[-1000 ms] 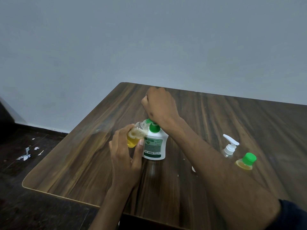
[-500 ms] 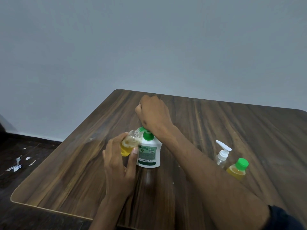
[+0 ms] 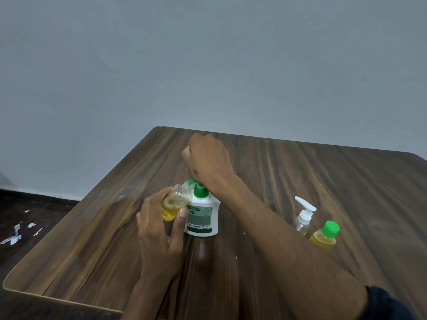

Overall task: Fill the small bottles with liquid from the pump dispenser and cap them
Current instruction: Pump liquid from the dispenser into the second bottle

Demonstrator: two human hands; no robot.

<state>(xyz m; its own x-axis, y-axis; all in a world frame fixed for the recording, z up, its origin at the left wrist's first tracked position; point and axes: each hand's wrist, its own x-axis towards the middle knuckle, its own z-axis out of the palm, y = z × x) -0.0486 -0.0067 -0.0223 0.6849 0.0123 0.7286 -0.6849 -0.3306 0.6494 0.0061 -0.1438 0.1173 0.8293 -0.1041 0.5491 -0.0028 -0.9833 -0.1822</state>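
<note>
A white pump dispenser (image 3: 203,215) with a green pump head stands on the wooden table (image 3: 288,176). My right hand (image 3: 208,160) sits on top of the pump head, fingers curled over it, hiding most of it. My left hand (image 3: 159,229) grips a small clear bottle (image 3: 174,202), tilted with its open neck against the green nozzle. Yellow liquid fills roughly its lower half. To the right stand a small bottle with a green cap (image 3: 324,235), holding yellow liquid, and a clear bottle with a white pump top (image 3: 302,215).
The table's left edge and rounded near-left corner (image 3: 9,285) are close to my left arm. Beyond it lies a dark floor with white paper scraps (image 3: 17,232). A plain grey wall stands behind the table.
The view has tilted up, so the objects sit lower in the frame. My hands keep the same hold on the pump head and the small bottle.
</note>
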